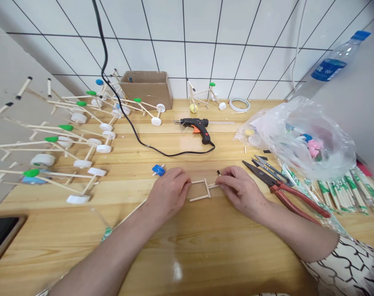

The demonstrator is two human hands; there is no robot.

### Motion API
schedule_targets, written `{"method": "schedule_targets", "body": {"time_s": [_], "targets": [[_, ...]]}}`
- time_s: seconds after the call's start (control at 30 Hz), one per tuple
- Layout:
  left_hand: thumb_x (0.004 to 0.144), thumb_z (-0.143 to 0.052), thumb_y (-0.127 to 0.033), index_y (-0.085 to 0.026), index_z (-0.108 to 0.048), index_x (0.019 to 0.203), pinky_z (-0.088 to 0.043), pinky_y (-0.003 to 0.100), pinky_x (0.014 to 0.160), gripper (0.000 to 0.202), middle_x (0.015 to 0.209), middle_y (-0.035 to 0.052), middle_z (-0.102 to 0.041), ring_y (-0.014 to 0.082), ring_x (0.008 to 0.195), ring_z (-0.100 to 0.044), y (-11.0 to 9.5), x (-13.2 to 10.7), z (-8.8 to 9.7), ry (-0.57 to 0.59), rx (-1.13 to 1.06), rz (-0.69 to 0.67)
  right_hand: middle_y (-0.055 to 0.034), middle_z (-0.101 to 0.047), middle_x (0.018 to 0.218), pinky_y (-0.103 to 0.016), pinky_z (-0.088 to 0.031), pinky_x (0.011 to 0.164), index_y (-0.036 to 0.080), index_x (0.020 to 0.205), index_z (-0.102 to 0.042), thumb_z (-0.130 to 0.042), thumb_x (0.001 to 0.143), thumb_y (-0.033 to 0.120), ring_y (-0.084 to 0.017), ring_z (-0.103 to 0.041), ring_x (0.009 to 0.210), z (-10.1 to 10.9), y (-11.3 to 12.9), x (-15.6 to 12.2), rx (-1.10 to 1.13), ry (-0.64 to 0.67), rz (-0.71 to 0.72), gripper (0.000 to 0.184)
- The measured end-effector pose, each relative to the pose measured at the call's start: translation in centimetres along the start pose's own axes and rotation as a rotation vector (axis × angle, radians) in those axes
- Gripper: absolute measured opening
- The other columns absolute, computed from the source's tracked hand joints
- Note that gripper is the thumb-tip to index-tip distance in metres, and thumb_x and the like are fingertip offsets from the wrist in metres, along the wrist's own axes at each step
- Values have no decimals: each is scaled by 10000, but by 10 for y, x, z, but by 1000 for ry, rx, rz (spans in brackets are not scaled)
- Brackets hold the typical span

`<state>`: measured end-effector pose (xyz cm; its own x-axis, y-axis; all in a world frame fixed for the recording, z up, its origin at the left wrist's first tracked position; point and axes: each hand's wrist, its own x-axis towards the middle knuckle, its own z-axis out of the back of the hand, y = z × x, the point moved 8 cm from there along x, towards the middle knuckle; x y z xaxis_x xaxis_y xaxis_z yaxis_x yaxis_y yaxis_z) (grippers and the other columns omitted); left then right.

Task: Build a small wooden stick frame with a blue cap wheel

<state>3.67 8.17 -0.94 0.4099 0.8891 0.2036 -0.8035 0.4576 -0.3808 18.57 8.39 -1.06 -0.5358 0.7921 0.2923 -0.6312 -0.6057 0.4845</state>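
Note:
A small frame of pale wooden sticks [207,190] lies between my hands on the wooden table. Closed, with its fingertips at the end of the frame's upper left stick, is my left hand [170,191]. My right hand [244,191] pinches the short stick that juts out on the right. A short black-tipped piece [218,172] shows just above the right fingers. To the left of my left hand sits a small blue piece on a stick [158,170]. Another long thin stick [130,214] runs partly under my left forearm.
Several stick tricycles with white wheels [72,139] fill the left side. A glue gun [199,126] with a black cord lies behind my hands. Red-handled pliers [285,193], small snips [271,168], wrapped sticks [344,191] and a plastic bag [310,139] crowd the right.

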Motion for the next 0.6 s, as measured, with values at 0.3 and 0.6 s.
{"method": "schedule_targets", "body": {"time_s": [0.3, 0.6], "targets": [[842, -420, -143, -143, -583, 748, -460, 303, 679, 188, 784, 67, -597, 184, 763, -544, 1, 0, 0, 1, -8, -12, -70, -555, 848, -326, -451, 701, 198, 904, -636, -483, 820, 100, -181, -514, 802, 0, 1, 0, -1, -3, 2, 200], [838, -423, -147, -160, -577, 750, -458, 293, 667, 178, 785, 58, -597, 173, 750, -543, 0, 1, 1, -14, -15, -12, -69, -557, 851, -325, -456, 697, 203, 906, -636, -487, 821, 108, -181, -523, 803, 0, 1, 0, 1, -2, 5, 196]]}}
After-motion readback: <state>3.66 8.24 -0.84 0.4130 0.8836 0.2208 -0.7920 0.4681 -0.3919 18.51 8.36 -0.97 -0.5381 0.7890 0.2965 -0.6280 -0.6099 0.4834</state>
